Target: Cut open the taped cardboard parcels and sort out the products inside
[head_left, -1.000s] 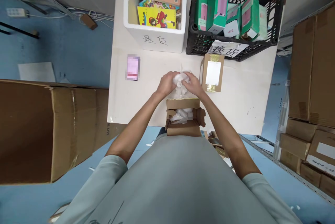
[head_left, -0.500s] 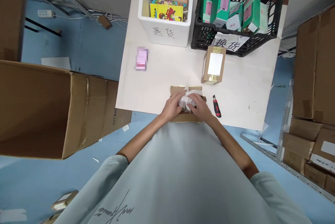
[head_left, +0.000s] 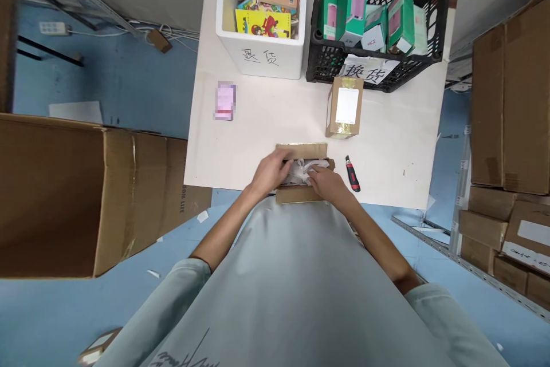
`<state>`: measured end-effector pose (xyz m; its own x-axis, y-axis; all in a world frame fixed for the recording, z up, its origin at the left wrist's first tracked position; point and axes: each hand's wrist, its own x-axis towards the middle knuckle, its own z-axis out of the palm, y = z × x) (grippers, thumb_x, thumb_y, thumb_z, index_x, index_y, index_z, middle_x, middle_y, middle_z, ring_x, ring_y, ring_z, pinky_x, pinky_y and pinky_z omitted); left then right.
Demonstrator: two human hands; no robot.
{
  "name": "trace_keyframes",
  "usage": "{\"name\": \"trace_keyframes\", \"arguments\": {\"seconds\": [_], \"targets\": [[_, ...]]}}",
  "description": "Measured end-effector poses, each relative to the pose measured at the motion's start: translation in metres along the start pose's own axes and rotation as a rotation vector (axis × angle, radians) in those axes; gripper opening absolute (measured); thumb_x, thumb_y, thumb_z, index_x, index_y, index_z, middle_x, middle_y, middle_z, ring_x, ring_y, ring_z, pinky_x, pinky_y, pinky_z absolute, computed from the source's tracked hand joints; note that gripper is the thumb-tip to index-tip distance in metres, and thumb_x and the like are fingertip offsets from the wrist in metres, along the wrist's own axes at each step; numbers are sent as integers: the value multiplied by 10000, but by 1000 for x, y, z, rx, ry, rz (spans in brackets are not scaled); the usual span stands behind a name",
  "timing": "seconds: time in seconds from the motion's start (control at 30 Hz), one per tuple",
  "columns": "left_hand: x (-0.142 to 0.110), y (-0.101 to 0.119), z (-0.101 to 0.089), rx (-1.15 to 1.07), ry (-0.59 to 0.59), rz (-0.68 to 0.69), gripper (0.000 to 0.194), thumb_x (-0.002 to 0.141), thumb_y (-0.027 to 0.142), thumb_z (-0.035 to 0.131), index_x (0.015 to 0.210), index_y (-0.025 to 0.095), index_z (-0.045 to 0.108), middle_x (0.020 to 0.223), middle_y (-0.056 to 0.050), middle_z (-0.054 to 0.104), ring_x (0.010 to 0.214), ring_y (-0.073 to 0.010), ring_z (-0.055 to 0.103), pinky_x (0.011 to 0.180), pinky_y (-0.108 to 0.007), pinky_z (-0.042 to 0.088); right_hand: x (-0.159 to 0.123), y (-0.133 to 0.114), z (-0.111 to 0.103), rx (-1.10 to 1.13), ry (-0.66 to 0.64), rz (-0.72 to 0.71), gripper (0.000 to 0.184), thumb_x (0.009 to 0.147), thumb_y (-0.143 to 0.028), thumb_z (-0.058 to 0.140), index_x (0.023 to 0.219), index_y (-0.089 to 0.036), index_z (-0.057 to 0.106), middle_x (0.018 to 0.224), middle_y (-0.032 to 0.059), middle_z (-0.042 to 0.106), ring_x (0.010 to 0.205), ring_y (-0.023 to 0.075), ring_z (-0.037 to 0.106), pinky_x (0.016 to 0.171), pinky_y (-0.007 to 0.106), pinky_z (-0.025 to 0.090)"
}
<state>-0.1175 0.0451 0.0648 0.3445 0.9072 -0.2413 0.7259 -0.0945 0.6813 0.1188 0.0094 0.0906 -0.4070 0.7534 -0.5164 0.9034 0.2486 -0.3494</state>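
A small open cardboard box (head_left: 301, 152) sits at the near edge of the white table (head_left: 266, 126). White crumpled wrapping (head_left: 301, 171) lies inside it. My left hand (head_left: 271, 172) is curled over the box's left side, fingers pressed into the wrapping. On the right side, my right hand (head_left: 324, 181) pinches the same white wrapping. Both hands are down in the box opening.
A red and black utility knife (head_left: 353, 173) lies right of the box. A taped brown parcel (head_left: 344, 108) stands behind it. A white bin (head_left: 262, 58) of cartons and a black crate (head_left: 378, 69) of green boxes sit at the back. A large open carton (head_left: 86, 195) stands left.
Both hands have come down from above the table with the white wrapping and now press it into the box. The knife has come into view beside the box.
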Motion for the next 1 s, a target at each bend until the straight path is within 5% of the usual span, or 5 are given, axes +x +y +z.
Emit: {"name": "trace_keyframes", "arguments": {"seconds": [0.3,0.53,0.73,0.87,1.0], "targets": [[67,-50,-13,-77,-95,-218,483,1089,392,513,1450,153,726,1327,-149,818,1218,-315,762,1091,-422,576,55,44,-23,124,270,117,573,1065,-208,564,1632,-123,552,1592,236,631,1484,380,558,1221,546,500],[42,-57,-16,-223,-222,-194,426,1074,426,520,1331,228,796,989,-52,867,991,-267,788,953,-360,591,28,49,-11,98,174,38,281,995,-109,606,1177,-208,796,1157,119,794,1196,315,708,1329,555,363],[75,-96,14,-195,-249,-234,659,893,346,806,1520,196,670,1374,-121,767,1028,-257,779,981,-376,618,3,43,-3,121,184,75,304,989,-89,614,1164,-241,810,1201,110,800,1200,305,716,1337,552,350],[114,-93,47,2,-318,22,994,816,347,909,1710,259,483,1656,-181,521,1389,-367,649,1143,-457,574,4,44,-8,121,173,94,322,984,-79,616,1166,-254,817,1205,99,800,1206,299,716,1333,551,353],[142,-81,83,149,-514,217,703,825,203,842,1508,295,704,1628,-180,527,1480,-404,551,1137,-493,567,1,45,-9,109,150,115,327,988,-72,609,1156,-254,822,1184,96,799,1178,289,720,1341,542,331]]}}
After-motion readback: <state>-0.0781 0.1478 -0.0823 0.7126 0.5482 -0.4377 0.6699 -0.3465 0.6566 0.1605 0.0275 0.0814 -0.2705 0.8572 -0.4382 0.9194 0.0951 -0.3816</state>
